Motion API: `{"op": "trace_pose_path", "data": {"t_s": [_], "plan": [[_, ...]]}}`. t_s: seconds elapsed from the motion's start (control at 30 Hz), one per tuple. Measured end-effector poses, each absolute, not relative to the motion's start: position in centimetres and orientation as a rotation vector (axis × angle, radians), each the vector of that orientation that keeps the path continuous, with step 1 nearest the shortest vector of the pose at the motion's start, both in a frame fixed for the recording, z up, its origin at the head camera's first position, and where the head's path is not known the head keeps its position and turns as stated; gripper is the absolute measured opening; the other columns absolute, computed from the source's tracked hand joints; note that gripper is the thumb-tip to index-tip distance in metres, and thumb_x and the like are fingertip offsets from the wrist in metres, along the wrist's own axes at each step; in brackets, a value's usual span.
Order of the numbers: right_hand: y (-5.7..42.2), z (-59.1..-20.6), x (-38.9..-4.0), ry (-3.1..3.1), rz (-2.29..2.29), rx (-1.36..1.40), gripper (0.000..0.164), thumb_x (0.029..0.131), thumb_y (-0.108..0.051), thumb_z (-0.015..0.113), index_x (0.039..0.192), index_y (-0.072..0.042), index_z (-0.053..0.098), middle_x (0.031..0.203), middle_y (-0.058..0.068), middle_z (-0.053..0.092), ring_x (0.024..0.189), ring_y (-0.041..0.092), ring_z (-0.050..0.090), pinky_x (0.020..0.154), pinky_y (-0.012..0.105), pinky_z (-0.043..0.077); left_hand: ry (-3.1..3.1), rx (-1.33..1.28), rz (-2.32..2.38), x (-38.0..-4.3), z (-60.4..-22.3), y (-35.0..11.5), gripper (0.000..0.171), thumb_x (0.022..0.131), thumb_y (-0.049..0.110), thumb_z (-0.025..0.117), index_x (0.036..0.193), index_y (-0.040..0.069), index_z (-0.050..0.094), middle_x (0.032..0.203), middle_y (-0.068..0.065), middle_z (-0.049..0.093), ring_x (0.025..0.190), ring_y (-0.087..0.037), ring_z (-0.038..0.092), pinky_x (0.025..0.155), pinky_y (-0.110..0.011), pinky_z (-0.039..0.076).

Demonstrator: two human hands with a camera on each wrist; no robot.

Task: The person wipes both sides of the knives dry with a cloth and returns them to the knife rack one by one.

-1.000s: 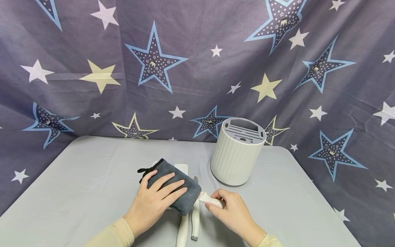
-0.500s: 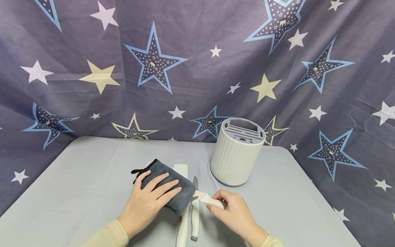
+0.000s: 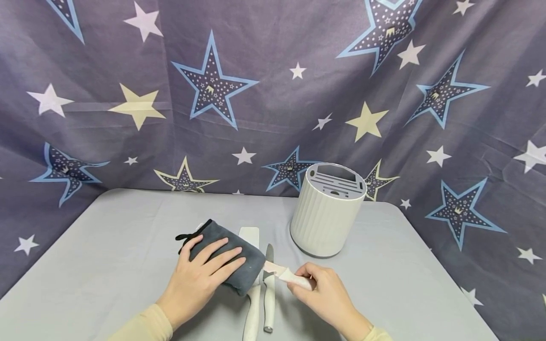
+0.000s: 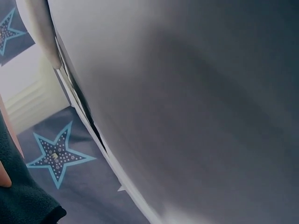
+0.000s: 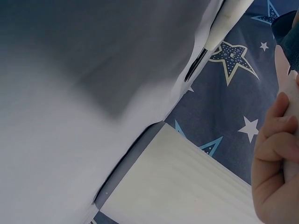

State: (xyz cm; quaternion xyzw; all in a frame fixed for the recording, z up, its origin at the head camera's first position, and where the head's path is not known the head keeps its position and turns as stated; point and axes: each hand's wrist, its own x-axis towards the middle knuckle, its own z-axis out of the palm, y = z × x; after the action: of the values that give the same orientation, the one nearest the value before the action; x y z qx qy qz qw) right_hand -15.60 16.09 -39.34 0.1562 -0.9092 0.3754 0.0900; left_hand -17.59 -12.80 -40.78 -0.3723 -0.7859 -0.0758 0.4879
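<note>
My right hand (image 3: 326,291) grips the white handle of a knife (image 3: 297,279), held above the table with its blade pointing left. A dark grey cloth (image 3: 251,265) with black edging and a loop is folded over most of that blade; a pale stretch near the handle shows. My left hand (image 3: 196,277) holds the cloth, fingers spread over its top, thumb hidden. Below lie a smaller white-handled knife (image 3: 269,303) and a broad white-bladed knife (image 3: 252,315), the latter partly covered by the cloth. In the right wrist view, the gripping fingers (image 5: 280,140) curl round the handle.
A ribbed white knife block (image 3: 324,218) with slots in its top stands at the back right of the grey-covered table (image 3: 136,222). Behind and at both sides hangs a purple star-patterned curtain (image 3: 273,113).
My left hand and the cloth have slid left, away from the knife's handle, and more of the blade shows. The right hand has barely moved, keeping its grip.
</note>
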Motion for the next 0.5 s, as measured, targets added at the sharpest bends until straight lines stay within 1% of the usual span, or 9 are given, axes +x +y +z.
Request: {"op": "trace_pose_path", "data": {"t_s": [0.1,0.3,0.37,0.5], "plan": [[16.14,-39.33,-15.54,-2.698,1.114,0.465,0.012,0.077,-0.024,0.079,0.078,-0.025,0.067,0.060,-0.016,0.053,0.053,-0.004,0.043,0.050,0.017,0.037,-1.915,-0.899,-0.188,-17.56,-40.71,-13.05,0.035,0.092,0.017,0.046,0.115,0.021,0.073,0.118,0.004,0.071,0.111,-0.027,0.065,0.093,-0.064,0.039],[16.25,-39.24,-15.48,-2.693,1.119,0.462,0.013,0.077,-0.022,0.079,0.078,-0.024,0.067,0.061,-0.016,0.054,0.053,-0.004,0.043,0.050,0.017,0.037,-1.922,-0.892,-0.174,-17.51,-40.58,-13.33,0.035,0.098,0.021,0.043,0.115,0.020,0.073,0.119,0.004,0.071,0.112,-0.028,0.064,0.094,-0.064,0.038],[16.23,-39.20,-15.49,-2.693,1.123,0.460,0.013,0.077,-0.021,0.079,0.078,-0.023,0.067,0.061,-0.016,0.055,0.053,-0.004,0.043,0.050,0.017,0.037,-1.924,-0.889,-0.174,-17.50,-40.53,-13.34,0.035,0.098,0.021,0.043,0.115,0.020,0.073,0.119,0.004,0.071,0.112,-0.028,0.064,0.094,-0.064,0.038],[16.13,-39.15,-15.62,-2.695,1.117,0.452,0.012,0.077,-0.021,0.079,0.078,-0.024,0.067,0.060,-0.015,0.053,0.053,-0.004,0.043,0.050,0.017,0.037,-1.926,-0.885,-0.184,-17.50,-40.41,-13.31,0.035,0.093,0.017,0.046,0.116,0.020,0.073,0.120,0.004,0.071,0.113,-0.028,0.064,0.095,-0.065,0.038]]}}
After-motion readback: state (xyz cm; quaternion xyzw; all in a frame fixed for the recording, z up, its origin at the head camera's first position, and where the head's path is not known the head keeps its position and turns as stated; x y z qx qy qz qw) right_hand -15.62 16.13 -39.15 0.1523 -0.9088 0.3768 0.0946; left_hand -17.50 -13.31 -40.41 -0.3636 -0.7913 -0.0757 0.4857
